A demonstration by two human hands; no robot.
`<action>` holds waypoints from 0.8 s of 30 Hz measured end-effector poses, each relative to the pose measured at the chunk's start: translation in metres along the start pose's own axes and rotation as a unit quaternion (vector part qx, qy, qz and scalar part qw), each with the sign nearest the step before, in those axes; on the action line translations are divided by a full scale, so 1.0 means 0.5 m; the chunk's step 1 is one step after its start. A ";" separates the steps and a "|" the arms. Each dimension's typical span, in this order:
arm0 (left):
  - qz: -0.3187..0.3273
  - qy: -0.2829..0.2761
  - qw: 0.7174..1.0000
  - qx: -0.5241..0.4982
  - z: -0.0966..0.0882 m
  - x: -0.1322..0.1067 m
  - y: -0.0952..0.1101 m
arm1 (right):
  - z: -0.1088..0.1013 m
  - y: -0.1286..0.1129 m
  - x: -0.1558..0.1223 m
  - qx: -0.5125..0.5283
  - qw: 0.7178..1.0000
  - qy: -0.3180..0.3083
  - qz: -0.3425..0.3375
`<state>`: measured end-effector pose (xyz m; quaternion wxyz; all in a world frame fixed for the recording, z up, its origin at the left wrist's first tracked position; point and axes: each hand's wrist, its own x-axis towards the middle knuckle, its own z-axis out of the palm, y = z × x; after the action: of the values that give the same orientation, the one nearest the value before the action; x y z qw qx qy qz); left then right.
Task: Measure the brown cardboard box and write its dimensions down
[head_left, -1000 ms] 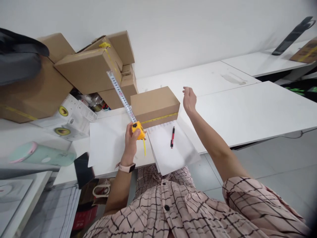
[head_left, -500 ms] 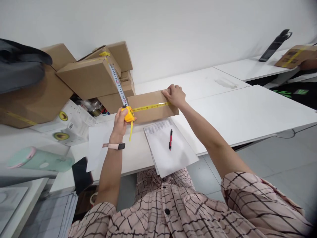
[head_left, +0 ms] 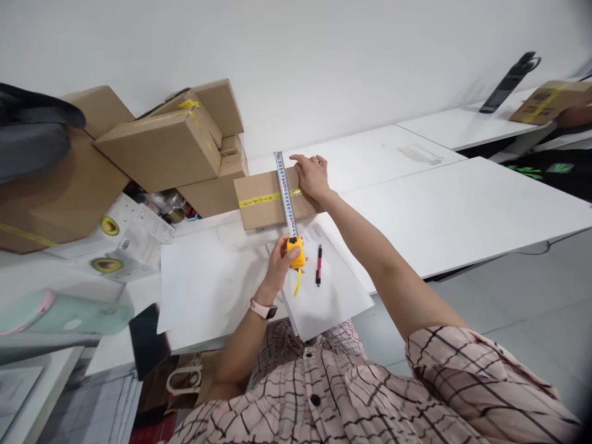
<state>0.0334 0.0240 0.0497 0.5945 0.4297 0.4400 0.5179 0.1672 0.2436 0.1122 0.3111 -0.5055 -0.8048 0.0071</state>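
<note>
My left hand grips a yellow tape measure at the near side of a flat cardboard box sealed with yellow tape. The white blade runs from the case straight across the box top to its far edge. My right hand rests on the box top at the far right, fingers extended and pressing down beside the blade. The box lies on a white table, just beyond a sheet of printed paper.
A red and black pen lies on the paper. A pile of cardboard boxes stands at the back left, white product boxes in front of it. A mint green bottle lies at left. Another cardboard box sits far right.
My left hand carried the tape measure from the box's left end to its near side, and the blade now crosses the box front to back. My right hand stayed on the box top.
</note>
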 end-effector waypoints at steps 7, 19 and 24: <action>-0.016 -0.008 1.000 -0.012 0.016 -0.003 -0.045 | -0.002 0.003 0.004 -0.040 0.998 -0.028 -0.039; -0.018 -0.004 1.000 -0.005 0.039 -0.006 -0.097 | 0.008 0.013 0.008 -0.072 0.994 -0.034 -0.070; -0.019 -0.011 1.000 -0.017 0.032 0.000 -0.106 | 0.022 0.023 0.013 -0.048 0.994 0.018 -0.094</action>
<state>0.0615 0.0180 0.0022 0.6159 0.4167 0.4327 0.5097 0.1690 0.2577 0.1026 0.3003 -0.4422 -0.8423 -0.0694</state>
